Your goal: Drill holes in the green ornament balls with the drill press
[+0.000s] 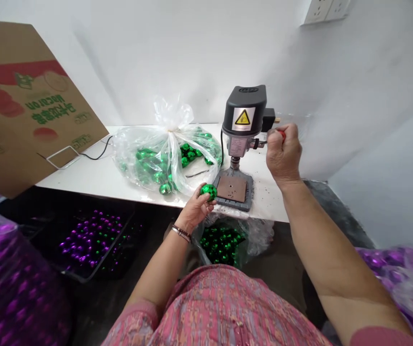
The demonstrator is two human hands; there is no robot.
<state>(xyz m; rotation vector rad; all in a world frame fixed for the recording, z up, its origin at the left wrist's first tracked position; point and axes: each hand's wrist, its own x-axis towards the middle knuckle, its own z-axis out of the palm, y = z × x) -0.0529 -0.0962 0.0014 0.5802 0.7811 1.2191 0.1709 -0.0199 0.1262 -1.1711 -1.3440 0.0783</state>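
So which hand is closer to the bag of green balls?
Left. The left hand is just beside the plastic bag of green balls; the right hand is farther, beyond the bench drill.

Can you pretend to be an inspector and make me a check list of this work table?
surface: white bench, small dark specks near the drill.
job's things: bench drill press, shiny green ball.
hands: left hand holds the ball; right hand grips the red lever handle.
clutter: clear bag of green balls on the bench, tray of purple and green balls below.
cables: black cable on the bench.
surroundings: cardboard box, wall socket, bag of purple balls.
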